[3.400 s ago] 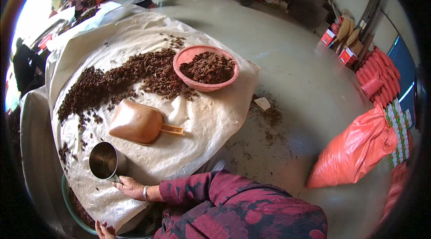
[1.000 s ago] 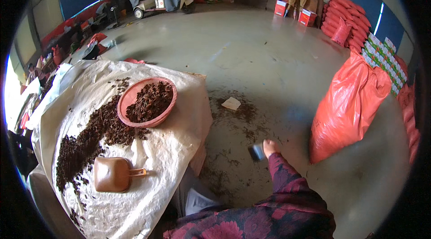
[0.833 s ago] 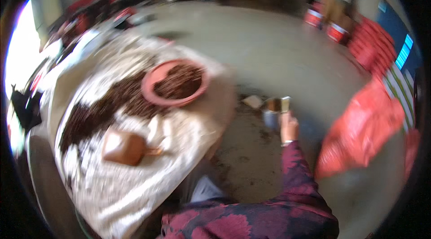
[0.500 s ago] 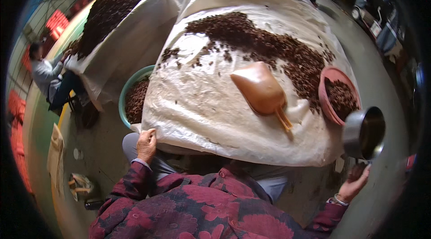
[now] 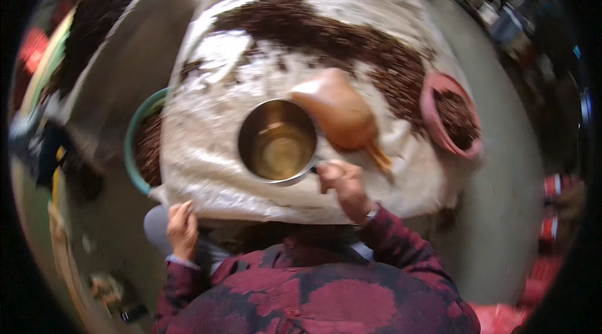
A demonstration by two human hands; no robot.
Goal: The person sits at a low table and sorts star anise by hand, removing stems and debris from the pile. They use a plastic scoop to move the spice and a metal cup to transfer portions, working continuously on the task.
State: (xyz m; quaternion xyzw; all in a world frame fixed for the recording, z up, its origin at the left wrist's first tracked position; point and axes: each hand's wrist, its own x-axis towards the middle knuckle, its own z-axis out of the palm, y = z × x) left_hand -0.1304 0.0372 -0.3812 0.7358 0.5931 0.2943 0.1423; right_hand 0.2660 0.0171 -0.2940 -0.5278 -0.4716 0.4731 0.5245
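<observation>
We hold a round metal cup (image 5: 276, 141) by its side handle with the fingers of our right hand (image 5: 342, 185) closed on it; it hangs open side up above the white sheet (image 5: 207, 164) that covers the table. Just right of the cup lies a brown scoop (image 5: 338, 111). Beyond it are dark brown grains (image 5: 351, 45) and a pink bowl (image 5: 431, 122). Our left hand (image 5: 182, 230) grips the sheet's near edge, beside a green tub (image 5: 130, 146).

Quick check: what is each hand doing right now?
Left hand: closed on the edge of the white sheet.
Right hand: closed on the metal cup.
</observation>
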